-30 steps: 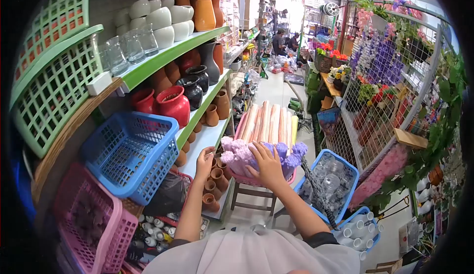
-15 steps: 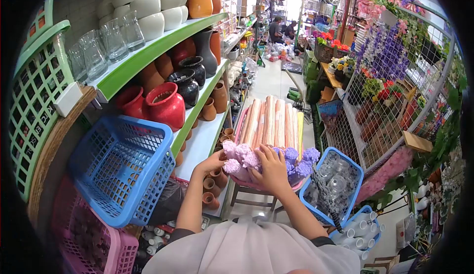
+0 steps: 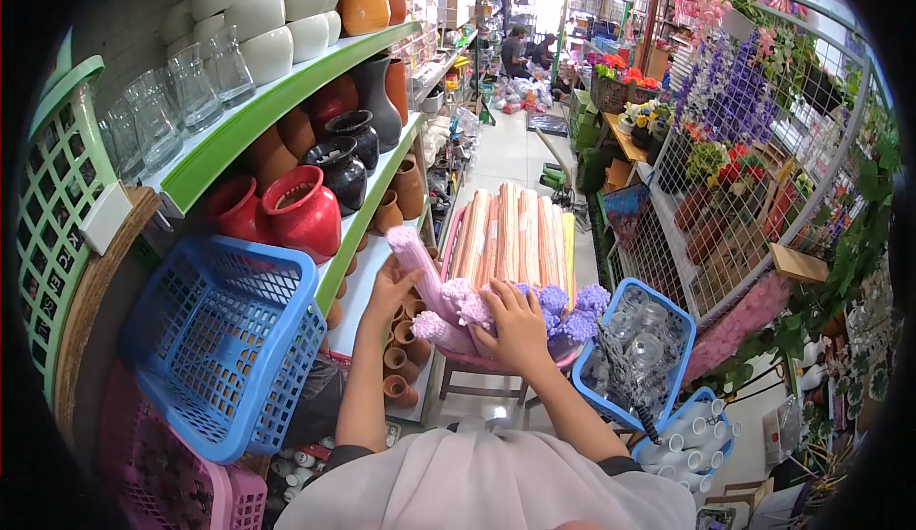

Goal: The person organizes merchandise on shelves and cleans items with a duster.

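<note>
My left hand is closed on the side of a bundle of pink fuzzy stems, which tilts up toward the shelf. My right hand lies over the other bundles with its fingers spread, the thumb toward a pale pink bundle. Another pink bundle lies below, its knobbly end pointing left. Purple bundles rest to the right of my right hand. Behind them, long peach bundles stand side by side in a pink basket on a stool.
Left, a shelf holds white bowls, glass vases and red and black pots; a blue basket sits below. To the right are a blue crate of glassware, white vases and a wire rack with artificial flowers. Two people are far down the aisle.
My left hand has moved left and up, raising one end of a pink bundle away from the others. My right hand stays on the bundles. The view has shifted slightly.
</note>
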A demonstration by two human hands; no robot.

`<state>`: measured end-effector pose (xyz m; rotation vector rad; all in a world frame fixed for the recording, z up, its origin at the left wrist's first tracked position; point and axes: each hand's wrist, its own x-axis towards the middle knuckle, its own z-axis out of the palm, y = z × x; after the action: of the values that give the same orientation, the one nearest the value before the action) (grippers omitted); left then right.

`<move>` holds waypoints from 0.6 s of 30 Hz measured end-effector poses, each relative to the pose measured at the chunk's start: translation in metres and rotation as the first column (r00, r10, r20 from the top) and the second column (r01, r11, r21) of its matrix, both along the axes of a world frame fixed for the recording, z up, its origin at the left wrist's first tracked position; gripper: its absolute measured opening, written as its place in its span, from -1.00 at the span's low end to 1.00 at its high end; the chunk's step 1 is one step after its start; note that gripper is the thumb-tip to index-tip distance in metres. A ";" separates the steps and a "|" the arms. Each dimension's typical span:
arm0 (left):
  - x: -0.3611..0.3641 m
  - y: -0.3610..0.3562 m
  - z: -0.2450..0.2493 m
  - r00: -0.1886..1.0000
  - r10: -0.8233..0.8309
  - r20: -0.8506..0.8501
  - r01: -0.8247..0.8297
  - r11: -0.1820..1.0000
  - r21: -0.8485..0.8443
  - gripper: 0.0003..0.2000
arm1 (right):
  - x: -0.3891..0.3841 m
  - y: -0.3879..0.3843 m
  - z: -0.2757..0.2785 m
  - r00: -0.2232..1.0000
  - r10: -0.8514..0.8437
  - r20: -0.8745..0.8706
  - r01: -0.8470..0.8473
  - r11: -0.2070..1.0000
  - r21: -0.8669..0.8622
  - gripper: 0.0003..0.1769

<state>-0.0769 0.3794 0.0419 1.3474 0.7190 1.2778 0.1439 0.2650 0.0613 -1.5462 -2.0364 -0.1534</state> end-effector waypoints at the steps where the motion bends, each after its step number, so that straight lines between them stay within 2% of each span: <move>1: 0.000 0.000 0.007 1.000 0.000 -0.001 0.000 1.000 -0.002 -0.52 | 0.000 0.000 0.000 1.000 0.000 -0.001 0.000 1.000 -0.002 -0.34; 4: 0.001 -0.003 0.024 0.964 0.099 0.246 -0.150 0.968 0.200 -0.53 | -0.001 0.000 0.000 1.000 0.007 0.001 -0.007 1.000 -0.018 -0.34; 5: 0.000 -0.004 0.030 0.966 0.159 0.202 -0.216 0.928 0.304 -0.46 | -0.001 0.000 -0.001 1.000 0.004 0.004 -0.004 1.000 -0.001 -0.35; 6: 0.001 -0.008 0.037 0.967 0.160 0.200 -0.216 0.928 0.304 -0.46 | -0.001 0.000 -0.001 1.000 0.000 0.006 0.000 1.000 0.017 -0.37; 8: 0.004 -0.018 0.051 0.896 0.281 0.343 -0.409 0.823 0.395 -0.35 | 0.000 -0.002 -0.001 1.000 0.015 0.009 -0.015 1.000 0.023 -0.37; 9: 0.008 -0.028 0.061 0.857 0.333 0.394 -0.485 0.780 0.395 -0.31 | 0.001 -0.003 0.002 0.999 0.029 0.035 -0.028 1.000 -0.010 -0.26; 10: 0.008 -0.033 0.066 0.844 0.380 0.379 -0.523 0.742 0.420 -0.33 | 0.002 -0.005 0.005 0.999 0.023 0.031 -0.022 1.000 -0.005 -0.26; 12: 0.018 -0.054 0.083 0.805 0.392 0.445 -0.578 0.687 0.441 -0.28 | 0.002 -0.011 0.017 0.966 0.128 -0.224 -0.119 0.991 0.055 -0.10; 14: 0.024 -0.076 0.096 0.768 0.394 0.505 -0.618 0.662 0.424 -0.19 | 0.007 -0.020 0.027 0.960 0.166 -0.224 -0.143 0.983 0.117 -0.04; 16: 0.033 -0.101 0.112 0.742 0.351 0.572 -0.633 0.647 0.425 -0.17 | 0.009 -0.032 0.037 0.884 0.331 -0.330 -0.289 0.942 0.172 -0.06; 18: 0.046 -0.125 0.129 0.750 0.303 0.588 -0.607 0.667 0.431 -0.22 | 0.011 -0.049 0.047 0.869 0.355 -0.346 -0.298 0.932 0.208 -0.06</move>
<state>-0.0307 0.2541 0.1708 1.2719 0.3087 2.3266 0.1544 0.2159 0.1079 -1.0229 -1.8899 0.1170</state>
